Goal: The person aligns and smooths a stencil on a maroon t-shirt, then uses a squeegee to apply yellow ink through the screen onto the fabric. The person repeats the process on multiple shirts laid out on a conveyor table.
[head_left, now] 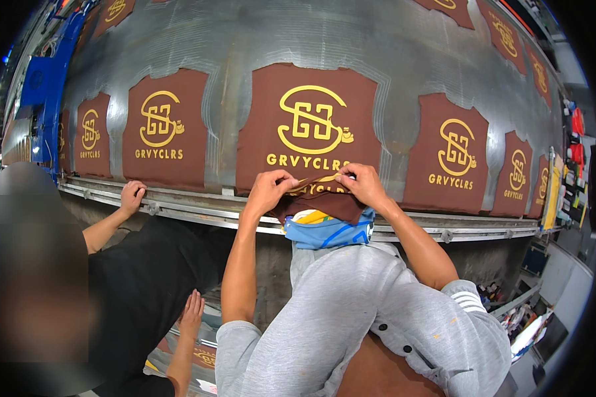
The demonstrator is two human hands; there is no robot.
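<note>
One brown cloth [324, 204], just below the centre of the frame, is pinched at its upper edge between the left hand [273, 190] and right hand [364, 186]. Each hand is clamped on the edge, thumb against fingers; the spacing appears to keep it stretched. The cloth hangs across the rail [444, 228]. Behind it, a printed panel [251, 142] lies flat on the grey table [228, 86], presumably to keep its print smooth. A co-worker's hand [133, 194] rests at the table edge, left.

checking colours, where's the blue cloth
In the head view, the blue cloth is below and right of centre, between the held brown cloth and grey clothing.
</note>
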